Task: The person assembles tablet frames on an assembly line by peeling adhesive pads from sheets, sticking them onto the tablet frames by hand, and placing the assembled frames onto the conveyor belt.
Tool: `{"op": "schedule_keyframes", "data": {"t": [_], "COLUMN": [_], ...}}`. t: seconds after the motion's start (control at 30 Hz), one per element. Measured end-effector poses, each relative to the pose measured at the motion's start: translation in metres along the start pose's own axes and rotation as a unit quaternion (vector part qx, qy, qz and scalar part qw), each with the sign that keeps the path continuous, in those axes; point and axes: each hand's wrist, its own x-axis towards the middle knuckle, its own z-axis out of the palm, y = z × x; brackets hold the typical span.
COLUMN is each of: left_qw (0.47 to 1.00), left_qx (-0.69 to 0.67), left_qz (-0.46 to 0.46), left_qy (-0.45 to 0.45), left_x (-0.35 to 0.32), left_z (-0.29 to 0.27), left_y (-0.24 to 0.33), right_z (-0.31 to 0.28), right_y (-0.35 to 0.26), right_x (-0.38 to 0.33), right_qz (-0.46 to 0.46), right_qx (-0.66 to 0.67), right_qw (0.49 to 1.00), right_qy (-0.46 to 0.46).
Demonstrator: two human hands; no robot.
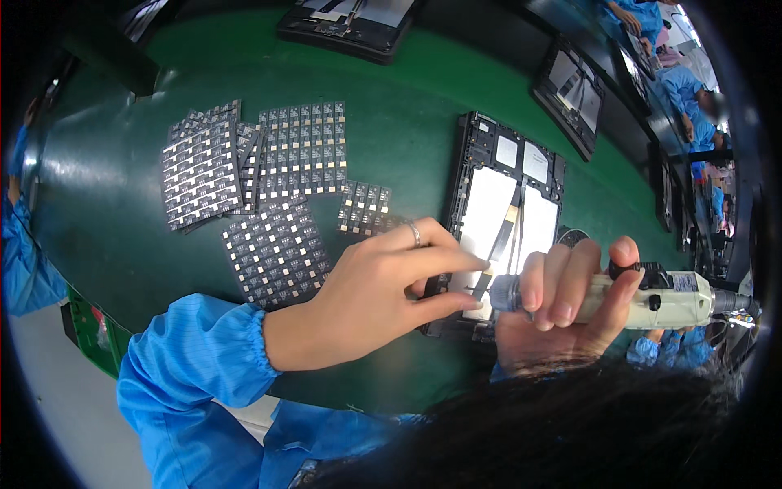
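Observation:
An opened tablet-like device [505, 175] lies back-up on the green belt, showing white panels and a flat cable. My left hand [383, 285], a ring on one finger, rests its fingertips on the device's near edge, thumb and forefinger pinched by the driver tip. My right hand [570, 297] is wrapped around a pale electric screwdriver [660, 297] held sideways, its tip at the device's near edge. Both sleeves are blue.
Several black sheets of small square parts [269, 187] lie spread on the belt [391, 106] left of the device. More opened devices [350, 24] sit further along the belt at top and right [574, 94]. Other people in blue work at the right [684, 90] and left edge [20, 244].

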Motion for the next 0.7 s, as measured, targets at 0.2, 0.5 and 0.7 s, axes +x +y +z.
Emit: {"op": "schedule_keyframes", "data": {"t": [0.2, 0.5, 0.7], "left_qw": [0.996, 0.998, 0.995], "left_qx": [-0.022, -0.013, 0.020], "left_qz": [0.079, 0.054, 0.094], "left_qy": [0.035, 0.031, 0.038], "left_x": [-0.003, -0.006, -0.007], "left_z": [0.003, 0.005, 0.005], "left_y": [-0.009, -0.008, -0.017], "right_z": [0.003, -0.002, -0.005], "right_y": [-0.005, -0.007, -0.001], "right_x": [-0.002, -0.005, -0.007], "right_qz": [0.019, 0.042, 0.035], "right_qx": [0.015, -0.004, -0.032], "right_qw": [1.000, 0.997, 0.995], "right_qy": [-0.016, -0.063, -0.091]}}
